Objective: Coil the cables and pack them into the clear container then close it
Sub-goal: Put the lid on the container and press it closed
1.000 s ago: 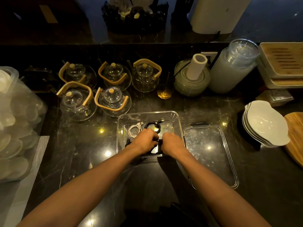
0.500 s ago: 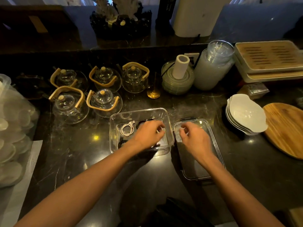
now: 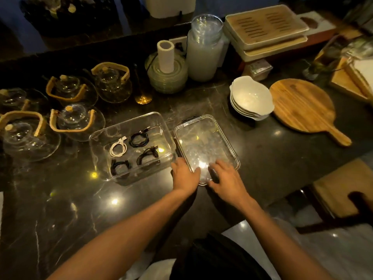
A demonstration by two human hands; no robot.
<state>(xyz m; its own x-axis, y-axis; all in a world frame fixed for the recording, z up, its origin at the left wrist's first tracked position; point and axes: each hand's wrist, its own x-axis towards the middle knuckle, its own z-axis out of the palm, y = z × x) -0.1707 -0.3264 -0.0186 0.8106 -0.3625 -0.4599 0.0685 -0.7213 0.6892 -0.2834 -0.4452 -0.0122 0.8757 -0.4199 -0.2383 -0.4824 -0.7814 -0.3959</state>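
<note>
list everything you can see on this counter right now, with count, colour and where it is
clear container: 1, clear, centre of counter, open
coiled cables: 4 inside container, one white, three black
lid: 1, clear, flat on the counter right of container
glass teapots: 5 at least partly seen, clear with tan handles, left
white bowls: 1 stack, right of centre
round wooden board: 1, brown, right
slatted trays: 2 stacked, pale, back right
green dishes: 1 stack, back centre, white tube on top
left hand: on lid's near left corner
right hand: on lid's near edge
</note>
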